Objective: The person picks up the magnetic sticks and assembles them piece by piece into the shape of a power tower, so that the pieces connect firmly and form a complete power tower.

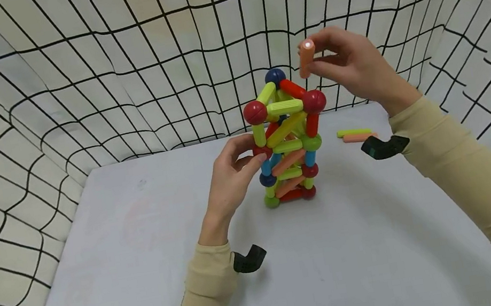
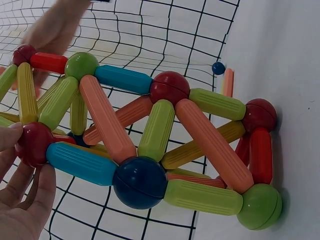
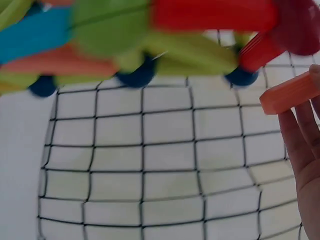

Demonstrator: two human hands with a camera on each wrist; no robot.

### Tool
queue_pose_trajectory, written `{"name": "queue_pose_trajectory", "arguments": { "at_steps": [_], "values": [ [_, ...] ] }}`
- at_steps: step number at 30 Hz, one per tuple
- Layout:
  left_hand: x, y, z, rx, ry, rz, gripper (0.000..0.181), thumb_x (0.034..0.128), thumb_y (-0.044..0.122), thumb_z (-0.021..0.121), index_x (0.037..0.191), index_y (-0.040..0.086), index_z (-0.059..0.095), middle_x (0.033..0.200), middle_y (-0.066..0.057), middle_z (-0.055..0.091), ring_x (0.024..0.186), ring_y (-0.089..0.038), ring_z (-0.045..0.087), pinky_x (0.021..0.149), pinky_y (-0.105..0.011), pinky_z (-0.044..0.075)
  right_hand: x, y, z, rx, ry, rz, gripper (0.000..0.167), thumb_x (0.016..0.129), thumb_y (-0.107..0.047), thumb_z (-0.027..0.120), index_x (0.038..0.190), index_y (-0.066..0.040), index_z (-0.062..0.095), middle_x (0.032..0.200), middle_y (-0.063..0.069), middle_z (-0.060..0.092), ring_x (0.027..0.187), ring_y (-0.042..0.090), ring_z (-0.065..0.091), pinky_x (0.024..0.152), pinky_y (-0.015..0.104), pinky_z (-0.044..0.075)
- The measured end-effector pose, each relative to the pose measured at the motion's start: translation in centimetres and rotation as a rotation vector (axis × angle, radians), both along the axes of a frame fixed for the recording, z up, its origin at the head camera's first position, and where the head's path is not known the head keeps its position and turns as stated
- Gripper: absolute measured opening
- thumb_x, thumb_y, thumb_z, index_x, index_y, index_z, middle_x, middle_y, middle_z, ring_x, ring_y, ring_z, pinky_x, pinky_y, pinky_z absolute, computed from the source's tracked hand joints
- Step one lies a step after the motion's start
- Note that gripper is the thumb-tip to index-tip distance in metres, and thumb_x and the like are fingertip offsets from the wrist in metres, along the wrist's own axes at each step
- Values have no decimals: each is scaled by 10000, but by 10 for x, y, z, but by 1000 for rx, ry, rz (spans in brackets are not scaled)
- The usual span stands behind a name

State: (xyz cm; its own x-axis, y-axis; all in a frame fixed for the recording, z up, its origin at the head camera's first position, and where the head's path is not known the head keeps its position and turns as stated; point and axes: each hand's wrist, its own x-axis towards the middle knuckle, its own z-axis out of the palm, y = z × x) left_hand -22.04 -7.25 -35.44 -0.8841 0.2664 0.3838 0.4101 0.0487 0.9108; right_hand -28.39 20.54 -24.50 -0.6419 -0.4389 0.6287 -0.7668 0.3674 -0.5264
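A tall tower of colored magnetic rods and balls (image 1: 283, 106) stands upright on the white table. My left hand (image 1: 235, 176) pinches a red ball (image 2: 35, 144) on the tower's left side, thumb and fingers on either side of it. Up at the right, beside the tower's top, my right hand (image 1: 352, 62) holds an orange magnetic rod (image 1: 307, 57) between thumb and fingers, apart from the tower. In the right wrist view the same orange rod (image 3: 290, 94) lies close to a red ball (image 3: 300, 25) of the tower, which is blurred there.
On the white table (image 1: 146, 256), a yellow-green rod (image 1: 354, 131) and an orange rod (image 1: 360, 137) lie to the right behind the tower. The left wrist view also shows a loose blue ball (image 2: 218, 68). A black-lined netting (image 1: 155, 81) surrounds the table.
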Motion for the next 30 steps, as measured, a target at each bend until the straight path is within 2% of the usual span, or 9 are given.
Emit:
{"name": "queue_pose_trajectory", "arguments": {
  "at_steps": [4, 7, 11, 13, 21, 30],
  "values": [
    [-2, 0, -2, -13, 19, 5, 370, 941, 111, 655, 1294, 66, 554, 1263, -45, 581, 1124, -183, 580, 943, -305, 511, 1, -20, 23, -4, 22, 56, 366, 919, 68, 602, 1279, 15, 561, 1133, 48, 593, 1069, 152, 598, 946, 253, 499],
    [-2, 0, -2, -21, 26, 8, 368, 943, 111, 652, 1294, 66, 552, 1261, -40, 583, 1124, -183, 582, 941, -305, 512, -4, -29, 27, 16, 32, 107, 348, 924, 61, 599, 1268, 20, 563, 1131, 53, 597, 1089, 168, 588, 952, 262, 496],
    [-2, 1, -2, -21, 26, 8, 369, 943, 103, 648, 1295, 58, 549, 1262, -47, 580, 1122, -184, 583, 937, -302, 513, -10, -33, 25, 20, 15, 130, 350, 923, 57, 606, 1268, 21, 561, 1152, 74, 608, 1106, 174, 588, 971, 278, 486],
    [-2, 1, -2, -19, 27, 7, 369, 943, 100, 647, 1295, 52, 547, 1262, -53, 580, 1123, -184, 581, 936, -301, 514, -11, -34, 23, 15, 4, 117, 362, 917, 56, 615, 1274, 18, 561, 1168, 79, 609, 1119, 172, 584, 980, 283, 480],
    [-1, 1, -2, -21, 25, 14, 365, 943, 100, 648, 1292, 55, 549, 1257, -40, 580, 1121, -172, 581, 937, -302, 514, -8, -35, 22, 11, -43, 101, 390, 927, 33, 616, 1309, 6, 542, 1196, 77, 600, 1136, 168, 570, 992, 292, 473],
    [0, 0, -1, -23, 27, 11, 372, 935, 101, 660, 1290, 59, 557, 1264, -35, 580, 1124, -170, 577, 942, -302, 510, 2, -21, 12, 10, -103, 6, 378, 951, -73, 621, 1322, -50, 557, 1211, 37, 609, 1125, 155, 561, 983, 271, 474]
  ]
}}
